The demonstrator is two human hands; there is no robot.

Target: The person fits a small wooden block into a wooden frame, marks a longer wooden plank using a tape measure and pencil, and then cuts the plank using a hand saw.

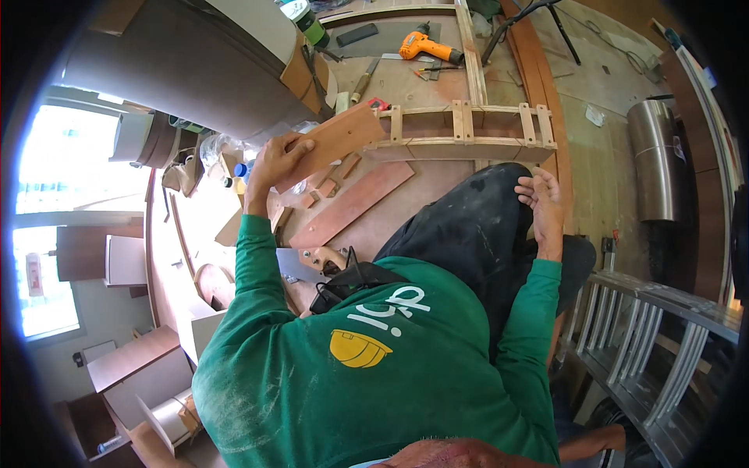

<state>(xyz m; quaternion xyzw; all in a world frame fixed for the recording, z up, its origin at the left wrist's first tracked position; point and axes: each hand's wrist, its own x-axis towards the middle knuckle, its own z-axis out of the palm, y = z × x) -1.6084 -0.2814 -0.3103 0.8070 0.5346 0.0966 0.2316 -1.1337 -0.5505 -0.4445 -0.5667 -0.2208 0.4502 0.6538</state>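
My left hand (281, 164) is closed around the near end of a reddish-brown wooden board (343, 142), holding it tilted above the floor. The board's far end reaches the left end of a long, narrow wooden frame (437, 148) with short crosspieces; I cannot tell if they touch. My right hand (541, 195) is raised beside my knee, just below the frame's right end. Its fingers are loosely curled and apart, and nothing shows in them. Another flat reddish board (355, 204) lies on the floor between my left arm and my leg.
Beyond the frame lie an orange drill (429, 48) and a chisel-like hand tool (364, 81). Wood offcuts (318, 191) are scattered near my left arm. An aluminium ladder (655, 312) lies to my right, with a shiny metal cylinder (655, 160) beyond it.
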